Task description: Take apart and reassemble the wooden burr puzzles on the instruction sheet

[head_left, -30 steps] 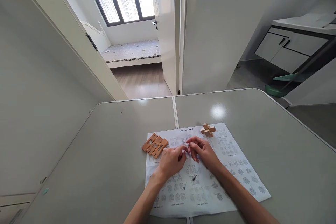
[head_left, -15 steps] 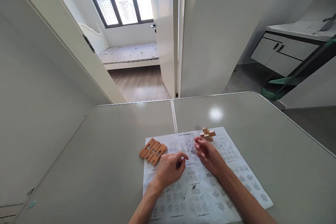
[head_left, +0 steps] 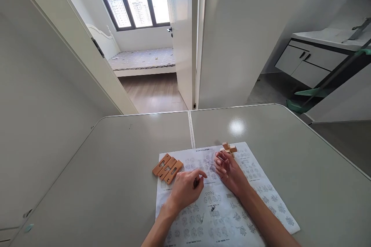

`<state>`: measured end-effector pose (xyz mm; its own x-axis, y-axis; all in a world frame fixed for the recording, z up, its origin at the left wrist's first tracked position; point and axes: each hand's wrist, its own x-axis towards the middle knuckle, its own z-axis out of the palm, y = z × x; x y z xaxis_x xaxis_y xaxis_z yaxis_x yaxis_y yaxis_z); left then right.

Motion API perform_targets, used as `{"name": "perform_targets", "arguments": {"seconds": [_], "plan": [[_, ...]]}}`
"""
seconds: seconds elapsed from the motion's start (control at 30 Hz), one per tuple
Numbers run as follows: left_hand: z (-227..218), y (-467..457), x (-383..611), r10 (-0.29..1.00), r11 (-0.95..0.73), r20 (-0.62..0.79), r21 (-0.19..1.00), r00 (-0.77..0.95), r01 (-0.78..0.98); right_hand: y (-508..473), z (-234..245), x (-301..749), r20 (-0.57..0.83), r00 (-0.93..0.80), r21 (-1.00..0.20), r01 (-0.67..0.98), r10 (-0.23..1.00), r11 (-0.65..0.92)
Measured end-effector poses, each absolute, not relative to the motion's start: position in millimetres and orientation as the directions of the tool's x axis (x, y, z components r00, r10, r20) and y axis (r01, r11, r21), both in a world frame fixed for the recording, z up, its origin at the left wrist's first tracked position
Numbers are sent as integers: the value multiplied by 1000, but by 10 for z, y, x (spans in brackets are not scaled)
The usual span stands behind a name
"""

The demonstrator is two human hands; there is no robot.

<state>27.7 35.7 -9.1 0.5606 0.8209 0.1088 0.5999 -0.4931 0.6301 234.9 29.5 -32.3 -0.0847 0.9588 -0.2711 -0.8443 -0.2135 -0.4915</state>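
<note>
My left hand rests on a printed paper sheet, back of the hand up. Its index finger and thumb are apart, the other fingers curl under, and nothing shows in it. Beside its knuckles lie three flat brown wooden pieces with slots and numbers, side by side across the sheet's left edge. On the right, my right hand lies on its side with loosely bent fingers apart, holding nothing visible. Just behind its fingers stands a cross-shaped wooden interlocking puzzle, partly hidden by the hand.
The sheet, covered in small line diagrams, lies on a grey table with a pale seam. Past the far edge are an open door, a bed and a sink cabinet at the right.
The fingers of my right hand have bent and shifted slightly near the wooden cross. My left hand keeps its pose. The whole view has moved a little.
</note>
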Motion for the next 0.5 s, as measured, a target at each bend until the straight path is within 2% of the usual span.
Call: {"name": "perform_targets", "arguments": {"seconds": [0.23, 0.37, 0.5], "plan": [[-78, 350, 274, 821, -495, 107, 621, 560, 608, 305, -320, 2404, -288, -45, -496, -848, 957, -189], [-86, 352, 264, 821, -498, 111, 619, 560, 607, 307, -311, 2403, -250, -2, -557, -818, 968, -146], [-90, 356, 260, 820, -502, 115, 614, 560, 609, 307, -302, 2379, -226, -13, -551, -823, 974, -138]]}}
